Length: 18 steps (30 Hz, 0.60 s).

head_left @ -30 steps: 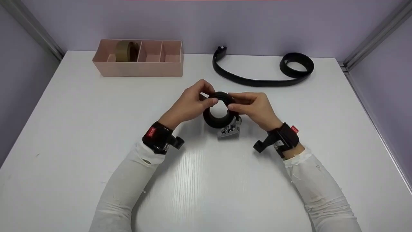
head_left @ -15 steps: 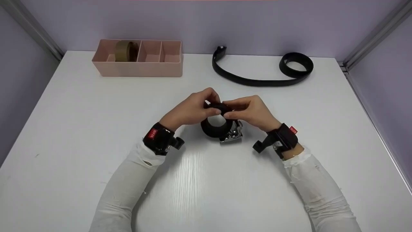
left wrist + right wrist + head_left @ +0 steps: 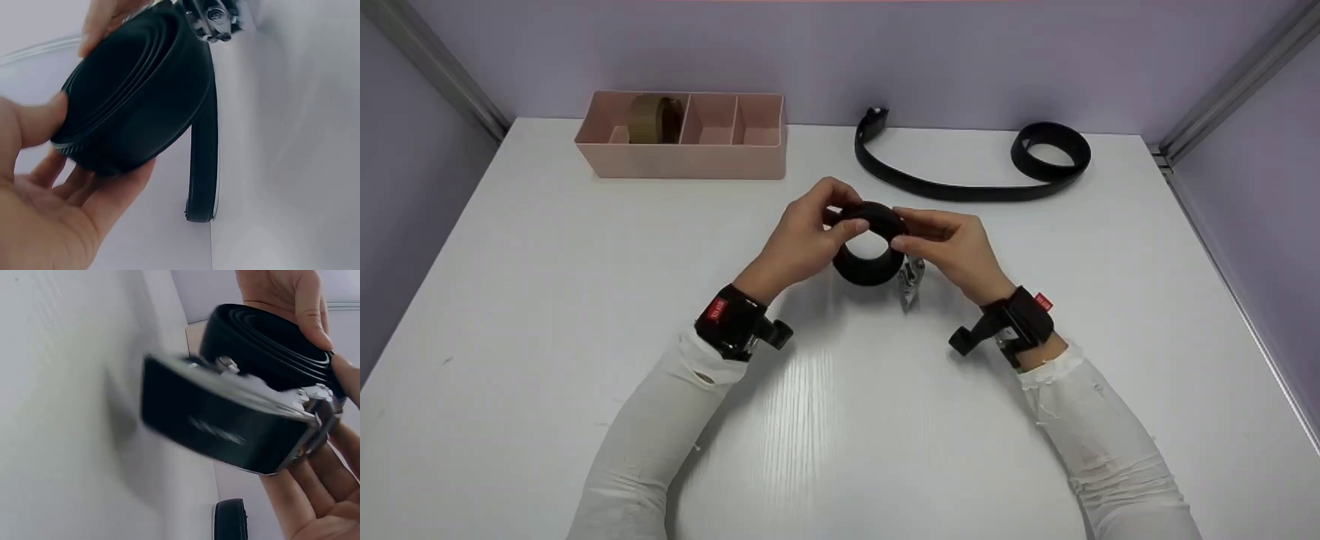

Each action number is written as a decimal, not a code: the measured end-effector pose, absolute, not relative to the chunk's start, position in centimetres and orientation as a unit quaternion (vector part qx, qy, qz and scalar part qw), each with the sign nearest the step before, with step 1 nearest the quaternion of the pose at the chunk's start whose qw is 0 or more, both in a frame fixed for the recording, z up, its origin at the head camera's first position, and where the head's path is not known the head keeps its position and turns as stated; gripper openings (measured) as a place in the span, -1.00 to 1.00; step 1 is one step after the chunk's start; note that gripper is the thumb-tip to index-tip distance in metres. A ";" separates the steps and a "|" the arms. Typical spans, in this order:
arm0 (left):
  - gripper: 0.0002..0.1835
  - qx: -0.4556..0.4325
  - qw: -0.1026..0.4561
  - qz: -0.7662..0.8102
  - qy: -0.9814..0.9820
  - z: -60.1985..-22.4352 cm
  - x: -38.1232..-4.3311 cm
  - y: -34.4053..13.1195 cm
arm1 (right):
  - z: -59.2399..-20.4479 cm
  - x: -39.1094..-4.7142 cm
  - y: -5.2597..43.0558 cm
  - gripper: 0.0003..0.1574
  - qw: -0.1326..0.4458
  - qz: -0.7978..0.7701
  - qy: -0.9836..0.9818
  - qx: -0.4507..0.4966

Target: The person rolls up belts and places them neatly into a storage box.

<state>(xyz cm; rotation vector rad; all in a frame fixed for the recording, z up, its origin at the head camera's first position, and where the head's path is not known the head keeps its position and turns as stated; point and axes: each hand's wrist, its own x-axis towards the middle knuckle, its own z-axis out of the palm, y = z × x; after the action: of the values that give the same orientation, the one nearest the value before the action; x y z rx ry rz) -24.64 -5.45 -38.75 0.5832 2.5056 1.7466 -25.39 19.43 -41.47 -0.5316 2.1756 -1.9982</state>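
Note:
A black belt, rolled into several layers (image 3: 868, 271), is held a little above the white table between my two hands. My left hand (image 3: 804, 236) pinches the roll's left side, thumb at the inner rim and fingers beneath, as the left wrist view shows. On the other side my right hand (image 3: 952, 247) grips the roll near its buckle end. The silver buckle (image 3: 911, 281) hangs below the right fingers. Its dark faceplate (image 3: 219, 424) looks blurred in the right wrist view. A second black belt (image 3: 960, 192) lies behind the hands, partly coiled at its right end.
At the back left stands a pink divided box (image 3: 690, 161). A brown tape roll (image 3: 646, 120) sits in its left compartment. Lilac walls (image 3: 825, 52) border the white table (image 3: 547, 300) at the back and sides.
Both hands lowered the rolled belt toward me, then raised it again, slightly higher than before. The buckle has swung from facing up to nearly edge-on. The second belt and box stayed put.

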 end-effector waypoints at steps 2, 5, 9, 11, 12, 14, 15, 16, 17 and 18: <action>-0.70 0.175 0.004 0.579 0.796 -38.7 -24.6 -5.4 | -41.4 -25.4 19.5 -0.43 0.061 -0.667 0.721 -0.177; -0.70 0.166 0.000 0.596 0.785 -38.6 -24.6 -5.4 | -41.4 -25.3 19.4 -0.41 0.052 -0.670 0.719 -0.176; -0.70 0.170 0.016 0.600 0.781 -38.6 -24.7 -5.5 | -41.2 -25.2 19.4 -0.42 0.050 -0.669 0.721 -0.173; -0.69 0.175 0.027 0.596 0.784 -38.7 -24.8 -5.6 | -41.2 -25.3 19.5 -0.42 0.050 -0.663 0.727 -0.172; -0.69 0.179 0.032 0.591 0.786 -38.7 -24.8 -5.7 | -41.1 -25.3 19.5 -0.42 0.052 -0.659 0.730 -0.171; -0.68 0.191 0.045 0.576 0.793 -38.7 -24.8 -5.8 | -40.9 -25.3 19.7 -0.42 0.055 -0.649 0.739 -0.171; -0.67 0.200 0.050 0.567 0.798 -38.7 -24.8 -5.8 | -40.8 -25.3 19.8 -0.42 0.057 -0.643 0.744 -0.172; -0.66 0.211 0.054 0.554 0.803 -38.7 -24.8 -5.9 | -40.7 -25.4 19.9 -0.42 0.059 -0.637 0.749 -0.175; -0.65 0.224 0.057 0.541 0.809 -38.6 -24.8 -5.9 | -40.5 -25.4 20.0 -0.42 0.061 -0.630 0.753 -0.180; -0.65 0.238 0.060 0.527 0.814 -38.6 -24.8 -5.9 | -40.4 -25.4 20.2 -0.42 0.062 -0.621 0.759 -0.188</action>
<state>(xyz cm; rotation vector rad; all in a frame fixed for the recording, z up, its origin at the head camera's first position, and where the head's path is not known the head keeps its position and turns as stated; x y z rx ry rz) -24.79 -5.86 -38.62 0.7198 2.4630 1.5954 -25.35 20.15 -40.36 -0.5697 2.2938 -1.8765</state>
